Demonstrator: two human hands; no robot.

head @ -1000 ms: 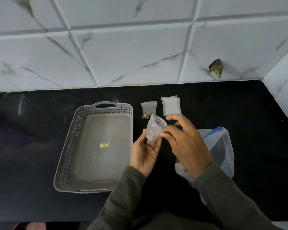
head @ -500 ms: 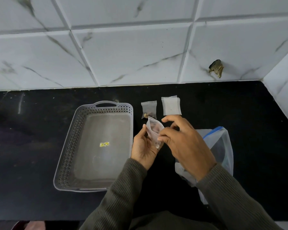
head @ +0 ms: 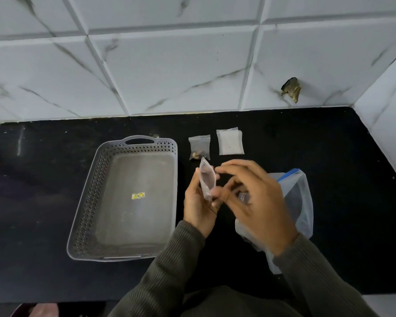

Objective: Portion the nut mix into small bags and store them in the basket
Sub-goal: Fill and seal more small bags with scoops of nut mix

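Note:
My left hand (head: 198,203) holds a small clear bag (head: 207,183) upright with its mouth open, just right of the grey perforated basket (head: 89,202). The basket has nothing in it but a yellow sticker. My right hand (head: 256,202) is motion-blurred beside the small bag, fingers loosely curved, fingertips near its mouth and gripping nothing I can see. Under and behind that hand lies the large zip bag (head: 301,202) with a blue seal. One small filled bag of nuts (head: 199,147) lies flat on the counter behind my hands.
A stack of small unfilled bags (head: 230,143) lies right of the filled one. The black counter (head: 32,202) ends at a white tiled wall behind and at the right, where a dark broken spot (head: 290,89) shows.
My right hand let go of the small bag's mouth and drew back to the right, toward the large bag. My left hand tilted the small bag more upright.

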